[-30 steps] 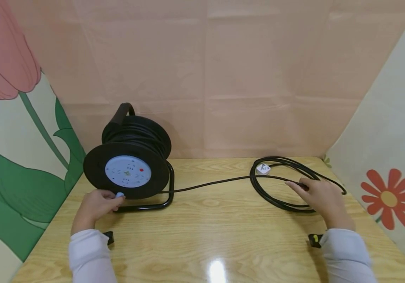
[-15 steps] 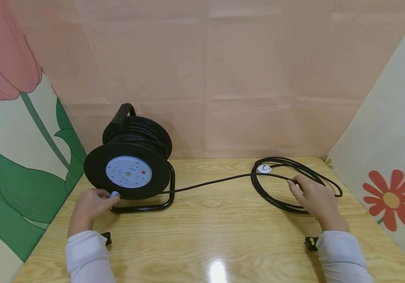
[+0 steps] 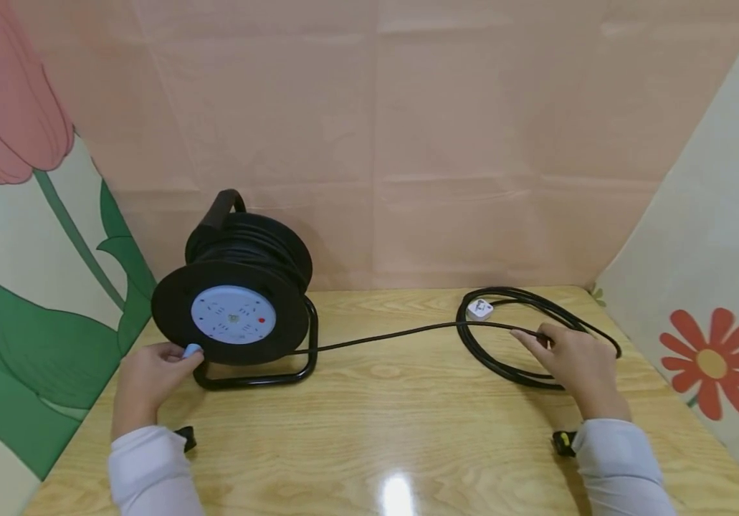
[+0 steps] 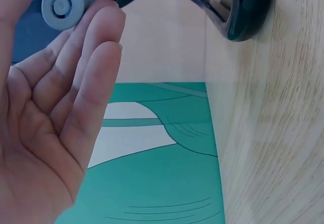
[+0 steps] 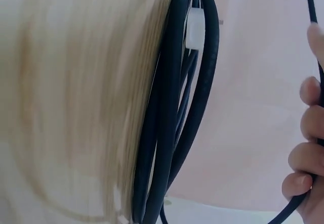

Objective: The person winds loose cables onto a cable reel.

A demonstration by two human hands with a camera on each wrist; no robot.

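Note:
A black cable reel (image 3: 172, 304) with a pale blue socket panel (image 3: 232, 301) stands on the left of the table. My left hand (image 3: 150, 380) holds the reel's small blue-grey crank knob (image 3: 192, 350) at the lower left of its front disc. In the left wrist view the round end of the knob shows between thumb and fingers. From the reel a black cable (image 3: 382, 336) runs right, off the table, to my right hand (image 3: 578, 362). That hand grips it, with the fingers curled round it in the right wrist view.
Loose loops of cable (image 5: 164, 123) lie on the table's right, with a white plug (image 3: 479, 309) inside them. The reel rests on a black tube stand (image 3: 259, 381). A pink sheet (image 3: 408, 143) hangs behind, and painted walls flank the wooden table (image 3: 369, 430).
My left hand has moved left with the crank knob. The reel has turned a little clockwise, its red dot now lower. My right hand, still gripping the cable, has shifted slightly left.

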